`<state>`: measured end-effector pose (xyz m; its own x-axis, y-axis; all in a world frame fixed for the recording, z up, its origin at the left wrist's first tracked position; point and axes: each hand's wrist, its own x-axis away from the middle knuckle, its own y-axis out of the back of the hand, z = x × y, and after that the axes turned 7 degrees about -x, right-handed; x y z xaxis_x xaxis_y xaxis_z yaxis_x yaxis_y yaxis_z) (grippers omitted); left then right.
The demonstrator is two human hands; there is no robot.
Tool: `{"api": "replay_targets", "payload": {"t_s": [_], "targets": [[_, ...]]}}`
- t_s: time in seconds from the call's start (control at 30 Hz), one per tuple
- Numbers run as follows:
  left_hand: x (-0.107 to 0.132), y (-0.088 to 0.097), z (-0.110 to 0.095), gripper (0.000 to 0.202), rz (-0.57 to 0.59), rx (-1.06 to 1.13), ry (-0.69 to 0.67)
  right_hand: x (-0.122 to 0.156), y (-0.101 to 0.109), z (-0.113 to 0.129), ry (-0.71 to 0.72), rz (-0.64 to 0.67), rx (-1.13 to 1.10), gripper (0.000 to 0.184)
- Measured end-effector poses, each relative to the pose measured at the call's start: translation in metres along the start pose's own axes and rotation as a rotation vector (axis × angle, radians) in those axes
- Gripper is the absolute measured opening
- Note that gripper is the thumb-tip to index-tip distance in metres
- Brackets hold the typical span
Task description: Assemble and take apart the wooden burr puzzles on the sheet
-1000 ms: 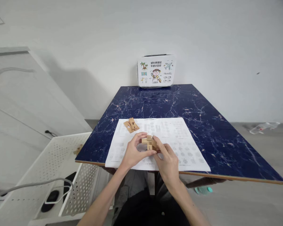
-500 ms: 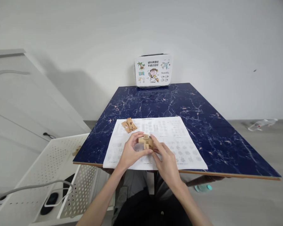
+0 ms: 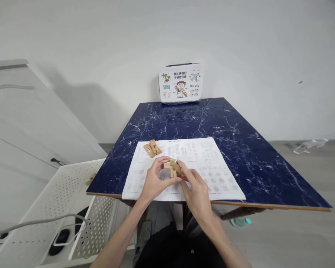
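Observation:
Both my hands hold a small wooden interlocking puzzle (image 3: 172, 168) just above a white instruction sheet (image 3: 212, 175) on the blue marbled table (image 3: 234, 137). My left hand (image 3: 154, 181) curls round the puzzle's left side, thumb below and fingers over the top. On the right, my right hand (image 3: 194, 190) pinches the same piece with its fingertips. Several loose wooden puzzle pieces (image 3: 152, 148) lie together on the sheet's far left corner, a short way beyond my left hand.
A white printed box (image 3: 179, 82) stands against the wall at the table's far edge. A white perforated basket (image 3: 58, 201) with a cable and dark items sits at the left, below the table. A plastic bottle (image 3: 307, 146) lies on the floor at right.
The view has shifted slightly, so everything sits a little further left and higher. My hands have stayed closed on the puzzle, with only small finger movements.

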<state>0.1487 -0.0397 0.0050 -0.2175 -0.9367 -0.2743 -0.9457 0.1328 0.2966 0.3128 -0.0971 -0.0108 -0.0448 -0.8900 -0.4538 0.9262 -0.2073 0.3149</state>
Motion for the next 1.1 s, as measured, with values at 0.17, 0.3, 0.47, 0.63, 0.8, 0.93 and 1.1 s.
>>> {"api": "replay_targets", "payload": {"t_s": [0.17,0.3,0.47,0.63,0.8,0.93,1.1], "targets": [[-0.001,0.002,-0.002,0.067,0.029,0.040,0.020,-0.002,0.005,-0.005,0.003,0.051,-0.034,0.052],[-0.001,0.004,-0.002,0.068,0.072,0.064,0.021,-0.005,0.010,-0.009,-0.005,0.094,-0.090,0.052],[-0.001,0.005,0.000,0.068,0.089,0.086,0.006,-0.007,0.014,-0.010,-0.003,0.120,-0.121,0.053],[-0.001,0.004,-0.001,0.068,0.086,0.085,0.009,-0.008,0.015,-0.008,-0.008,0.128,-0.132,0.053],[0.000,0.004,-0.001,0.069,0.076,0.077,0.009,-0.006,0.010,-0.003,0.021,0.069,-0.071,0.053],[0.000,0.004,0.000,0.067,0.071,0.068,0.003,-0.003,0.006,-0.001,0.026,0.044,-0.033,0.054],[0.000,0.003,0.001,0.067,0.058,0.056,-0.004,0.000,0.005,0.004,0.022,0.003,0.033,0.054]]}}
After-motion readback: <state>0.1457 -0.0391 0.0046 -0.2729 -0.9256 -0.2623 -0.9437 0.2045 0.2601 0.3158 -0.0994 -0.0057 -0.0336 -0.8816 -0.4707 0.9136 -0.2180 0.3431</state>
